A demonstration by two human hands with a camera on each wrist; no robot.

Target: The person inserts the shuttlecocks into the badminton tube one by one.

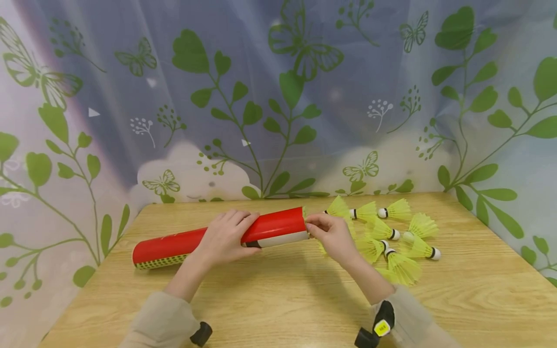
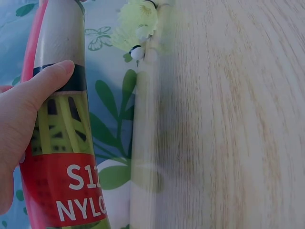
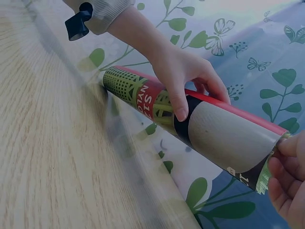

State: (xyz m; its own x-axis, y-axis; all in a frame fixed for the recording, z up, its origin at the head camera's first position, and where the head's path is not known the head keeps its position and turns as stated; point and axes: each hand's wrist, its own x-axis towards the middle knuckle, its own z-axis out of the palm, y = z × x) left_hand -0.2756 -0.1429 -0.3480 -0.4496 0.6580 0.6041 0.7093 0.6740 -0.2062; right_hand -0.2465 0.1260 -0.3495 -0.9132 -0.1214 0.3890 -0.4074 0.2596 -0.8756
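A long red shuttlecock tube lies slanted across the middle in the head view, its right end raised. My left hand grips it around the middle, thumb along the near side; the left wrist view shows the thumb over a dark band. At the tube's right mouth, my right hand has its fingers curled at the rim. There it pinches a yellow shuttlecock, whose jagged skirt edge shows just out of the mouth in the right wrist view. The rest of that shuttlecock is hidden inside the tube.
Several loose yellow shuttlecocks with white heads lie on the wooden table, to the right of the tube and partly behind my right hand. A leaf-and-butterfly patterned curtain hangs behind the table's far edge.
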